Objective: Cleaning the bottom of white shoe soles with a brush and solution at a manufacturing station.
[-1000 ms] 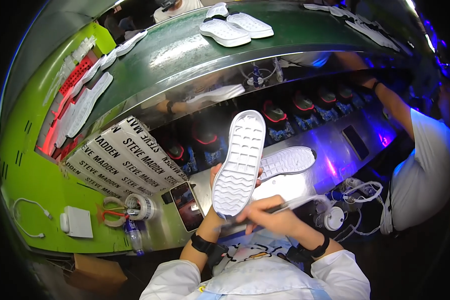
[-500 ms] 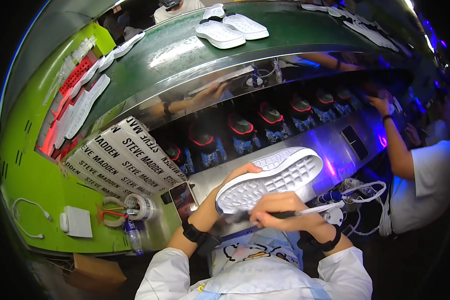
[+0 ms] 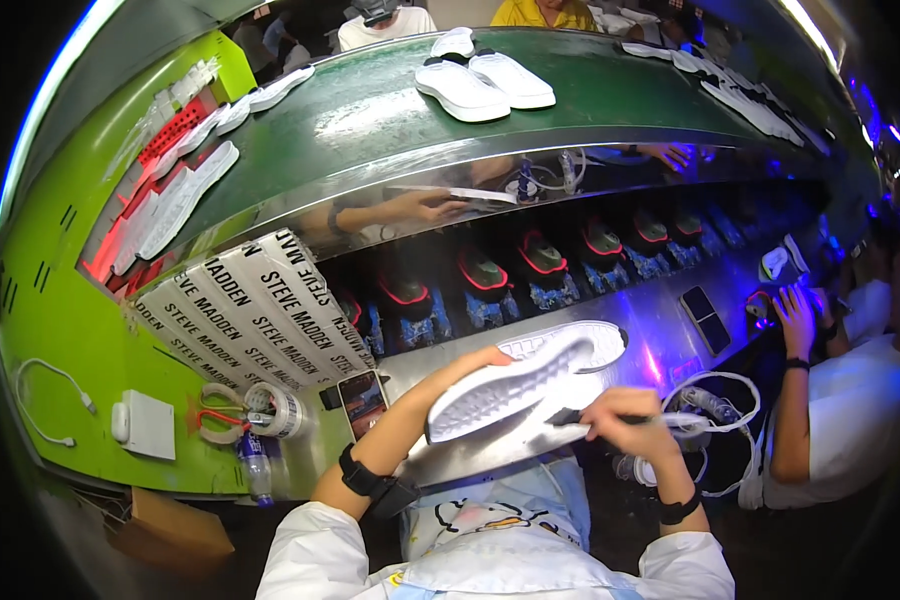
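Observation:
My left hand (image 3: 482, 358) is closed on the far edge of a white shoe sole (image 3: 500, 395), which is tilted so its treaded underside shows. Another white sole or part of one (image 3: 602, 342) shows just behind it; blur hides whether they are separate. My right hand (image 3: 625, 415) grips a slim brush-like tool (image 3: 568, 416) with a dark tip and a pale handle. Its tip is near the sole's right side, and I cannot tell whether it touches. White material (image 3: 550, 405) lies under the sole.
A printed box (image 3: 255, 310), tape rolls (image 3: 275, 410) and a phone (image 3: 362, 400) stand left. Shoe uppers with red edging (image 3: 542, 255) line a dark channel ahead. White soles (image 3: 485, 85) ride a green belt (image 3: 360, 110). A co-worker's hand (image 3: 795, 320) and a phone (image 3: 705, 320) are right.
My right hand has moved right, away from the sole, with the brush-like tool. The sole has tilted, showing less of its tread. The co-worker's hand at the right has come nearer.

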`<action>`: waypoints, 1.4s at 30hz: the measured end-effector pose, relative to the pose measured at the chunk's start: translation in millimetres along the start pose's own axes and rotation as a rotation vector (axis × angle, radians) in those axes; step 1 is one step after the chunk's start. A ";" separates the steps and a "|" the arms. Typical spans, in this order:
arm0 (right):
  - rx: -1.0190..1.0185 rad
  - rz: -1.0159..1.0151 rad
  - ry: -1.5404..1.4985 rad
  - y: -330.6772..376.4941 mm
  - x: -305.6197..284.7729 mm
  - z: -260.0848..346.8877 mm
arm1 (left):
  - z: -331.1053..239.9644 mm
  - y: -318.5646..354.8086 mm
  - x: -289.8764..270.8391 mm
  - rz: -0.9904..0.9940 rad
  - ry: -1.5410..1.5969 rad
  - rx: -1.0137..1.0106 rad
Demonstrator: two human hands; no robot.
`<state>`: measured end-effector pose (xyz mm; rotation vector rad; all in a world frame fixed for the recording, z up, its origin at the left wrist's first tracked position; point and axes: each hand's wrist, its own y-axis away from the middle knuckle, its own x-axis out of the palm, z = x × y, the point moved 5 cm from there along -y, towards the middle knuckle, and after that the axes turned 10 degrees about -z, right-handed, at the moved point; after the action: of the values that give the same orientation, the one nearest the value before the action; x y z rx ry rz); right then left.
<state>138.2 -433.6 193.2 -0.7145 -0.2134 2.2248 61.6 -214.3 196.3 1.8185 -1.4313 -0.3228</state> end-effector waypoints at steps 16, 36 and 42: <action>-0.048 -0.536 -0.737 -14.5 22.6 47.2 | -215.9 65.9 -37.9 -0.080 0.128 1.142; 0.157 -0.452 -0.912 9.8 17.2 28.3 | -47.8 39.5 -62.3 0.752 0.602 0.666; 0.267 -0.273 -0.455 -2.0 61.2 28.3 | 123.8 -52.3 -35.1 0.745 0.800 0.272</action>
<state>90.6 -386.0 191.3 -0.0249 -0.2160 2.0693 9.8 -231.1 68.5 1.2229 -1.4455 0.9081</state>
